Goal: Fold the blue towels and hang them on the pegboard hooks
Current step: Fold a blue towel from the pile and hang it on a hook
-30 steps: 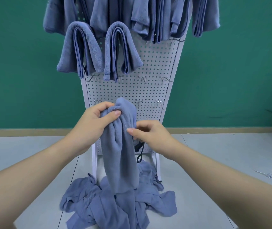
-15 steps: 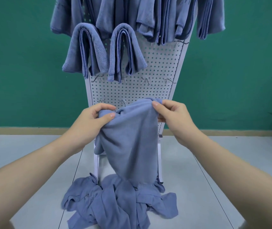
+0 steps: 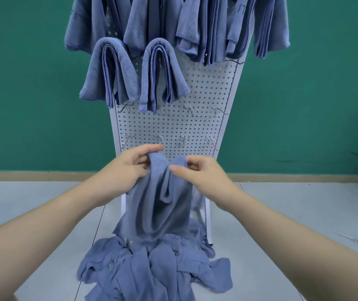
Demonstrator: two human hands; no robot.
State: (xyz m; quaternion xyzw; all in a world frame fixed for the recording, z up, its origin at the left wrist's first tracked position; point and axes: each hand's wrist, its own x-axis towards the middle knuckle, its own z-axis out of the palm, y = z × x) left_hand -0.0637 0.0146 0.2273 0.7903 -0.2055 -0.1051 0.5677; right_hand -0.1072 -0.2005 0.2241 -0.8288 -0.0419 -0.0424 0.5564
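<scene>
A blue towel (image 3: 162, 205) hangs in front of me, bunched into vertical folds, its lower end reaching the heap below. My left hand (image 3: 128, 168) pinches its top left edge. My right hand (image 3: 199, 172) pinches the top right edge, close beside the left. Behind them stands a white pegboard (image 3: 180, 124) with bare metal hooks (image 3: 159, 139) in its lower rows. Two folded towels (image 3: 112, 72) hang on hooks at mid height, and several more hang across the top (image 3: 206, 29). A heap of loose blue towels (image 3: 152, 268) lies on the floor at the board's foot.
The pegboard stands on white legs (image 3: 208, 222) on a grey tiled floor (image 3: 32, 203) before a green wall (image 3: 21, 83). A small metal hook (image 3: 349, 237) lies loose on the floor to the right.
My hands have come together, gathering the spread top edge of the towel into a narrow bunch. Both hands sit a little lower than half a second ago.
</scene>
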